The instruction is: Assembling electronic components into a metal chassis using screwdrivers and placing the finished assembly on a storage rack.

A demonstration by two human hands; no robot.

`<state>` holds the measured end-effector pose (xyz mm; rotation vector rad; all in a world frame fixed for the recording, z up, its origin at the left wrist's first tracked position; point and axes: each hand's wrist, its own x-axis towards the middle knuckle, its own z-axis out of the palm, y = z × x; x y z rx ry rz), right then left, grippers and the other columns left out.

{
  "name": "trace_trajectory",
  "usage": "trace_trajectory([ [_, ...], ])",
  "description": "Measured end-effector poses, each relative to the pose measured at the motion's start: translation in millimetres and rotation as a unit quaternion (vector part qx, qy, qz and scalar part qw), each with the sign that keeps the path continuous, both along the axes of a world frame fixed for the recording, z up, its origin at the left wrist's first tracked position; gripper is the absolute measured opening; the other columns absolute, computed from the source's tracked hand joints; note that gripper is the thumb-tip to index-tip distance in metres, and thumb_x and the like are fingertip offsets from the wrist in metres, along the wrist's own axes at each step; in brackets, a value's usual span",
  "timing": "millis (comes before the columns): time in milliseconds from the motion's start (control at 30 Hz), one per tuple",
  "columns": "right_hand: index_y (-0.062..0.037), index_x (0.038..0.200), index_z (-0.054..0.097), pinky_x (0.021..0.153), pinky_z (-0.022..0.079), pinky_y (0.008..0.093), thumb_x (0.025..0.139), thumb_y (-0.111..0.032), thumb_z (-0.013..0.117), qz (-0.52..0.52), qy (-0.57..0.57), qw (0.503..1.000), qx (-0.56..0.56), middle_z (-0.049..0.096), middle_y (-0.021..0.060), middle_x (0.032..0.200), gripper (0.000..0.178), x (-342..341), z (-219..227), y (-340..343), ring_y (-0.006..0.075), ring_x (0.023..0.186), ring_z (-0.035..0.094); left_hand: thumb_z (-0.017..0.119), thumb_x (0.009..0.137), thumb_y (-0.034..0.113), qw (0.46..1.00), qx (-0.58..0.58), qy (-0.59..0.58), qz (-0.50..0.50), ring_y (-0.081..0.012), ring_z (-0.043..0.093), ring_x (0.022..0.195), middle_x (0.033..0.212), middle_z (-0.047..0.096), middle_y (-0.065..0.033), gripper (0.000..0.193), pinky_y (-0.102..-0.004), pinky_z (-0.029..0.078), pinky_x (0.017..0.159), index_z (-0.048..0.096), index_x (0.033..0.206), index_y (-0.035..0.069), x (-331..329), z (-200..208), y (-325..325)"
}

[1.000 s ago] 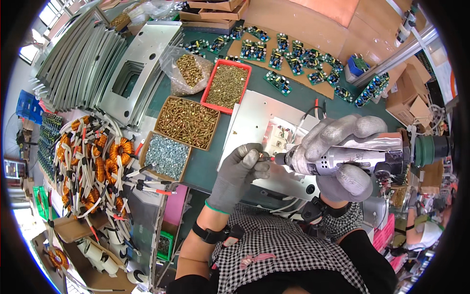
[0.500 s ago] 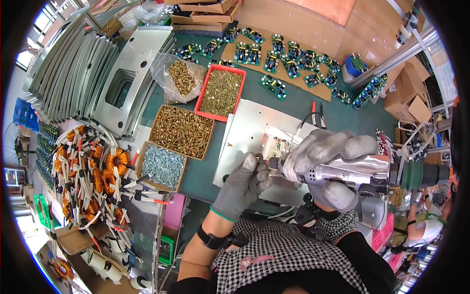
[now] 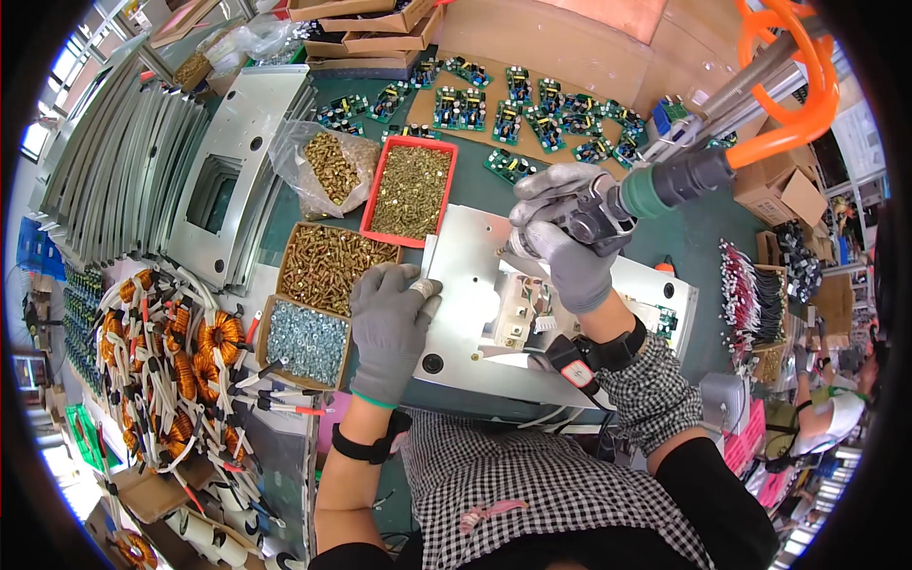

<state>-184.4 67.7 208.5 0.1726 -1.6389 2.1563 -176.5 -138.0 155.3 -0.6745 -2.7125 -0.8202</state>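
Observation:
My right hand (image 3: pixel 562 233), in a grey glove, is wrapped round a pneumatic screwdriver (image 3: pixel 608 226). The tool stands over the far part of a silver metal panel (image 3: pixel 456 332); its tip is hidden behind my fingers. At the panel's left edge, my gloved left hand (image 3: pixel 389 323) has bent fingers, with thumb and forefinger closed against the edge. White parts with metal contacts (image 3: pixel 518 313) sit in the panel's opening. Just beyond my left hand lies a cardboard box of brass-coloured screws (image 3: pixel 328 266), with a box of silver nuts (image 3: pixel 306 342) nearer me.
A red tray of small brass-coloured parts (image 3: pixel 410 190) stands beyond the screws. Circuit boards (image 3: pixel 461 107) lie on cardboard at the back. Stacked metal panels (image 3: pixel 123 180) and wired copper coils (image 3: pixel 220 334) fill the left. An orange air hose (image 3: pixel 807 85) hangs at the upper right.
The screwdriver has swung from lying sideways to standing over the panel. My left hand has left its tip and moved left to the panel's edge. The view has shifted slightly.

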Motion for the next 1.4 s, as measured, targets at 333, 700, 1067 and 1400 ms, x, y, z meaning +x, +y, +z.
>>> trace_trajectory([
  [333,-0.0032,0.098,0.048,0.061,0.052,0.0282,0.067,0.013,0.052,0.026,-0.009,0.996,-0.084,0.06,0.0129,0.088,0.036,-9.0,-8.8,-5.0,0.0175,0.075,0.062,0.07,0.07,0.018,1.0,0.021,0.012,-0.002,-0.0259,0.053,0.089,0.09,0.061,-0.0036,0.013,-0.038,0.041,0.081,0.068,0.082,0.013,1.1,-6.2,5.7],
  [700,-0.0042,0.1,0.054,0.069,0.05,0.0255,0.065,0.016,0.058,-0.003,-0.02,0.999,0.03,0.056,0.0036,0.095,0.041,-8.4,-6.7,-7.6,0.0142,0.085,0.059,0.054,0.088,0.005,0.826,0.41,-0.387,-0.007,-0.0073,0.055,0.075,0.085,0.062,-0.0036,0.021,-0.0229,0.047,0.063,0.061,0.107,0.001,35.0,-0.9,28.8],
  [1067,-0.0027,0.11,0.047,0.069,0.053,0.0275,0.067,0.015,0.056,-0.031,0.038,0.996,0.076,0.061,0.0145,0.099,0.048,63.7,35.1,54.7,0.0158,0.082,0.062,0.056,0.09,0.013,0.735,0.482,-0.475,0.036,-0.0066,0.052,0.067,0.08,0.059,-0.0033,0.024,-0.0199,0.045,0.061,0.059,0.106,-0.005,45.7,-8.9,42.7],
  [1400,-0.003,0.108,0.047,0.067,0.052,0.0265,0.065,0.012,0.058,-0.108,0.004,0.994,-0.008,0.06,0.0143,0.1,0.047,85.5,1.3,101.5,0.0162,0.081,0.061,0.053,0.09,0.008,0.741,0.494,-0.453,0.034,-0.0093,0.051,0.069,0.086,0.059,-0.0085,0.021,-0.0215,0.045,0.062,0.059,0.106,-0.005,47.5,-19.3,49.4],
])
